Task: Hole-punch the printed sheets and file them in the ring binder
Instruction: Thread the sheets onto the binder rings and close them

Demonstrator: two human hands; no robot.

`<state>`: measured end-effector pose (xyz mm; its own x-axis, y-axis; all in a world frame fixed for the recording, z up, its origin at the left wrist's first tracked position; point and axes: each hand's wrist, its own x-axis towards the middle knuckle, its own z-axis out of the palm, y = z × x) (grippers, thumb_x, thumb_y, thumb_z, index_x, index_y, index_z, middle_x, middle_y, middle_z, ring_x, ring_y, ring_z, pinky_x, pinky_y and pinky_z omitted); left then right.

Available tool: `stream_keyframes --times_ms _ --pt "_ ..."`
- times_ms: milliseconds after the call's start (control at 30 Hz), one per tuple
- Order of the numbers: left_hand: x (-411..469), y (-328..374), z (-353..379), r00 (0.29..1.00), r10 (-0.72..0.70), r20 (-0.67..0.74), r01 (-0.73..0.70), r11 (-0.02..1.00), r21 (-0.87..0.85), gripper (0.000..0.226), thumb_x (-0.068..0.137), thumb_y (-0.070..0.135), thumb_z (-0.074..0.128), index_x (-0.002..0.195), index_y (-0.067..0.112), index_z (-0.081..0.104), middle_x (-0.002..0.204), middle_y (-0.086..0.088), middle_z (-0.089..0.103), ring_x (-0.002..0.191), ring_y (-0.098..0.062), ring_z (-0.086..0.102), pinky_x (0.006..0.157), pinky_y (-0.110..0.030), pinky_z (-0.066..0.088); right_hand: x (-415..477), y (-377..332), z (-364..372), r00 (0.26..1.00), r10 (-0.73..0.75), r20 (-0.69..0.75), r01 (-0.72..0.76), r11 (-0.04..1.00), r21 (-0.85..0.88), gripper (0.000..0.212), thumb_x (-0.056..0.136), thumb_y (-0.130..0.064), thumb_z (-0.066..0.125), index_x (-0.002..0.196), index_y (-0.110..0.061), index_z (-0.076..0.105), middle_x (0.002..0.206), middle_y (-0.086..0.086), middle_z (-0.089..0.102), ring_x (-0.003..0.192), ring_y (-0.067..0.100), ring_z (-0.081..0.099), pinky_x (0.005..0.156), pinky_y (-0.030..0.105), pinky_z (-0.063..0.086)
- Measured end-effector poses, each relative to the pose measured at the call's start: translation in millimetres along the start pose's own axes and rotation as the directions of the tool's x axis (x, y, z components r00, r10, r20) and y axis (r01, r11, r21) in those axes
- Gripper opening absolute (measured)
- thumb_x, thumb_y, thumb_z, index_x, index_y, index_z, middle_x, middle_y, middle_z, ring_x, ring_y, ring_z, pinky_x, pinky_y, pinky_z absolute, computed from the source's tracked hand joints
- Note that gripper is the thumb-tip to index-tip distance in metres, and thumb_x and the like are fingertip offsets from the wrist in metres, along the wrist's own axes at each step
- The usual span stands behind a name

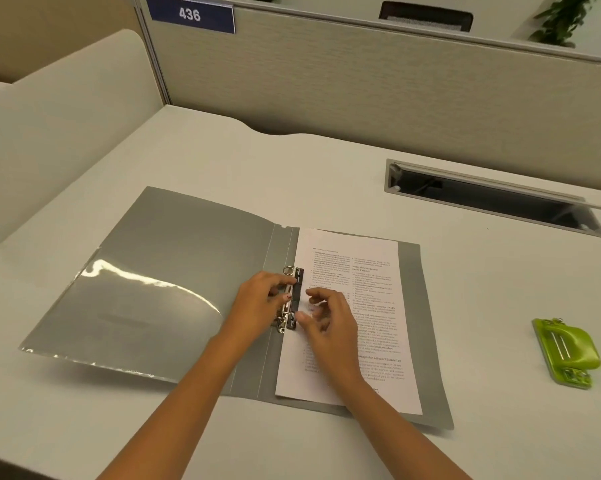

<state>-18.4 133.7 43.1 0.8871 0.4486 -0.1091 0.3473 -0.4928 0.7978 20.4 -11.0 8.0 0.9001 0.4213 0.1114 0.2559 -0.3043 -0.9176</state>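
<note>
We count one ring binder (174, 271), lying open on the one worktop (482, 306). Inside it we see one ring mechanism (299, 274) with two metal rings (291, 270), one upper and one lower, and one clear pocket (136, 306) on the left cover. Of the printed sheets (372, 306) we see one top page; how many lie under it we cannot tell. There is one green hole punch (567, 351). Two hands are in view, one left hand (257, 303) and one right hand (330, 323). Further back we count one cable slot (493, 202), one number plate (190, 14), one dark chair back (425, 16) and two plants (566, 19).
</note>
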Motion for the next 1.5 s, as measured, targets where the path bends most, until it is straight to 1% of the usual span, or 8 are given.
stream_keyframes --times_ms 100,300,533,733,867,1067,1333,1500 --pt "-1 -5 -5 0.997 0.052 0.052 -0.051 0.998 -0.024 0.036 0.087 0.007 0.065 0.121 0.016 0.062 0.119 -0.004 0.056 0.097 -0.011 0.058 0.072 -0.004 0.046 5 2 -4 0.987 -0.044 0.155 0.052 0.997 -0.048 0.072 0.068 -0.039 0.079 0.131 -0.024 0.046 0.126 -0.012 0.048 0.117 0.003 0.045 0.095 0.014 0.039" --pt "2 -10 -16 0.969 -0.017 0.245 0.039 0.996 -0.083 0.057 0.070 0.013 0.083 0.119 0.016 0.053 0.119 0.000 0.056 0.110 -0.011 0.056 0.100 -0.029 0.048 25 7 -13 0.909 -0.025 0.416 0.165 0.938 -0.306 0.126 0.056 -0.059 0.082 0.152 -0.023 0.009 0.156 -0.007 0.019 0.140 0.011 0.022 0.115 0.030 0.025" --pt "2 -16 -13 0.950 0.082 0.303 -0.122 0.986 0.116 0.077 0.061 0.019 0.089 0.125 0.016 0.046 0.123 0.002 0.048 0.111 -0.007 0.051 0.086 0.001 0.036 52 5 -19 0.862 0.035 0.506 0.179 0.912 -0.368 0.125 0.059 -0.051 0.084 0.153 -0.020 0.007 0.157 -0.004 0.018 0.140 0.019 0.024 0.115 0.041 0.031" --pt "1 -16 -9 0.946 0.126 0.297 -0.175 0.974 0.144 0.094 0.061 0.022 0.089 0.137 0.011 0.035 0.123 0.000 0.042 0.110 -0.007 0.044 0.093 -0.008 0.035 65 2 -21 0.825 0.032 0.564 0.227 0.896 -0.382 0.126 0.059 -0.048 0.086 0.154 -0.021 0.007 0.157 -0.003 0.018 0.139 0.022 0.028 0.113 0.043 0.033" --pt "1 -15 -10 0.945 0.171 0.280 -0.223 0.960 0.168 0.079 0.063 0.022 0.088 0.128 0.011 0.044 0.119 0.001 0.045 0.106 -0.008 0.047 0.090 -0.006 0.037 69 2 -21 0.810 0.009 0.586 0.268 0.884 -0.384 0.126 0.058 -0.052 0.085 0.153 -0.019 0.010 0.156 -0.002 0.021 0.138 0.021 0.030 0.115 0.039 0.031" --pt "-19 -24 0 0.963 0.263 0.057 -0.269 0.948 0.168 0.029 0.074 0.019 0.080 0.096 0.015 0.061 0.093 0.006 0.058 0.085 -0.007 0.058 0.080 -0.020 0.051 69 5 -16 0.856 -0.083 0.510 0.296 0.888 -0.353 0.109 0.064 -0.049 0.082 0.150 -0.018 0.023 0.152 -0.002 0.031 0.135 0.017 0.031 0.115 0.038 0.030" --pt "-28 -27 12 0.970 0.234 -0.069 -0.227 0.969 0.097 0.026 0.073 0.016 0.080 0.088 0.016 0.059 0.087 0.005 0.060 0.079 -0.005 0.057 0.074 -0.005 0.043 68 12 -15 0.875 -0.107 0.471 0.288 0.899 -0.331 0.112 0.064 -0.052 0.082 0.151 -0.014 0.022 0.146 -0.001 0.038 0.125 0.013 0.035 0.107 0.033 0.038" --pt "-29 -31 15 0.969 0.234 -0.079 -0.225 0.968 0.107 0.026 0.073 0.023 0.081 0.083 0.017 0.058 0.082 0.008 0.058 0.076 -0.009 0.056 0.069 -0.011 0.045 66 16 -16 0.873 -0.137 0.468 0.321 0.884 -0.339 0.111 0.065 -0.052 0.081 0.151 -0.013 0.022 0.142 0.000 0.042 0.120 0.014 0.036 0.105 0.029 0.035"
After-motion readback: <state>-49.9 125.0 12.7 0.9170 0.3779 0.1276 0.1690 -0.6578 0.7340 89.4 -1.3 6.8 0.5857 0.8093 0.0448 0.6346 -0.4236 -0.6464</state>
